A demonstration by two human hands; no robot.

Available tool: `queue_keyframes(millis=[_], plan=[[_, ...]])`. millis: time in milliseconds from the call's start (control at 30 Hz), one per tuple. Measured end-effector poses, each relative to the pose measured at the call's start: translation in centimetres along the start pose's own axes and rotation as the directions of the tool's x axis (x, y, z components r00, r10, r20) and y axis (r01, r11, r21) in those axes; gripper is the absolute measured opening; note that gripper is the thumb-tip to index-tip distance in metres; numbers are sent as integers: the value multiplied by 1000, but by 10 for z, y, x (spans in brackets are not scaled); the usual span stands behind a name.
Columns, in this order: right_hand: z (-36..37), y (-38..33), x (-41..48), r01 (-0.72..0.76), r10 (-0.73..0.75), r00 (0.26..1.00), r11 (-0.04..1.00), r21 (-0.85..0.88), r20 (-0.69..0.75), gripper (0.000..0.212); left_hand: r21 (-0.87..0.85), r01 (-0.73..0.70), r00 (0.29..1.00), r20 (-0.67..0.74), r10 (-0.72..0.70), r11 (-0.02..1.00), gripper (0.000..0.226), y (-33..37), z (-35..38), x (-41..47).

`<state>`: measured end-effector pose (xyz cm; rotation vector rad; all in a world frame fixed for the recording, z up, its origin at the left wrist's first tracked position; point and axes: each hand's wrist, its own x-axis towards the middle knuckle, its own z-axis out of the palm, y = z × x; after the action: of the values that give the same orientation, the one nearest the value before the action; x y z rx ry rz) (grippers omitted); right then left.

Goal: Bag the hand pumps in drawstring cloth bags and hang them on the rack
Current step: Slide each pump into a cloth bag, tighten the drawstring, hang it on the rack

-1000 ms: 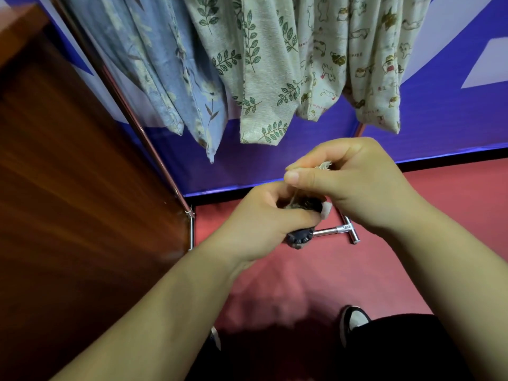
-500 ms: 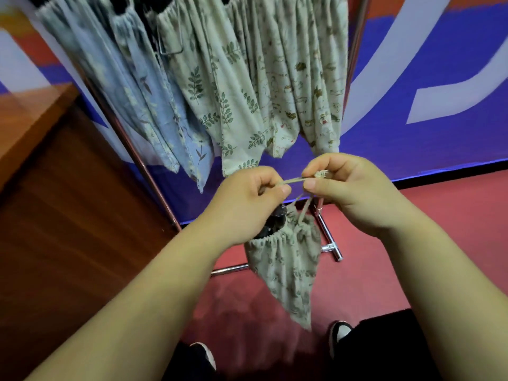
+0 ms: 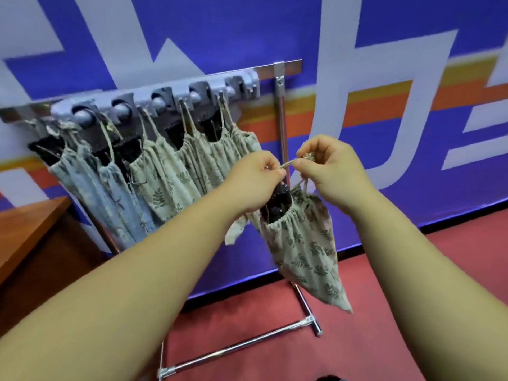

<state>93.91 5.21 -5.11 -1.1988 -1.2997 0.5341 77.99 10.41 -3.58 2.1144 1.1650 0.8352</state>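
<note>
A beige leaf-print drawstring bag (image 3: 308,243) hangs in the air between my hands, with the black top of a hand pump (image 3: 279,202) sticking out of its gathered mouth. My left hand (image 3: 254,182) and my right hand (image 3: 327,166) each pinch the drawstring (image 3: 287,164), stretched between them above the bag. Behind, a grey hook rail (image 3: 165,97) on a metal rack carries several bagged pumps (image 3: 165,171) in blue and beige cloth. The rail's right end (image 3: 247,83) shows no bag on it.
The rack's chrome upright (image 3: 281,119) stands just behind my hands, and its foot bar (image 3: 242,345) lies on the red floor. A wooden table (image 3: 24,232) is at the left. A blue banner wall (image 3: 412,105) closes the back.
My view has tilted up, so the hook rail now shows. Both hands rose with the bag, which now hangs lower right of them, the string pulled taut.
</note>
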Motion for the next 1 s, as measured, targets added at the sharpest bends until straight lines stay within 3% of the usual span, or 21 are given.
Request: queue_keyframes(millis=[200, 333, 500, 600, 767, 1000], plan=[[0, -9, 81, 107, -120, 981, 990, -88, -154, 15, 163, -9, 987, -157, 35, 987, 24, 33, -6, 76], [11, -21, 136, 172, -182, 968, 983, -70, -175, 10, 271, -12, 964, -252, 83, 963, 19, 45, -32, 117], [31, -24, 190, 231, -241, 954, 970, -74, -178, 9, 411, 10, 931, -335, 141, 911, 29, 51, -63, 147], [44, -22, 205, 240, -246, 958, 969, -55, -151, 8, 515, 47, 924, -349, 159, 856, 32, 48, -76, 152], [54, -14, 210, 207, -209, 964, 978, -31, -166, 6, 625, 131, 923, -361, 136, 769, 12, 47, -82, 161], [50, 1, 196, 90, -92, 982, 996, -15, -163, 4, 696, 117, 964, -252, 89, 708, 7, 48, -85, 159]])
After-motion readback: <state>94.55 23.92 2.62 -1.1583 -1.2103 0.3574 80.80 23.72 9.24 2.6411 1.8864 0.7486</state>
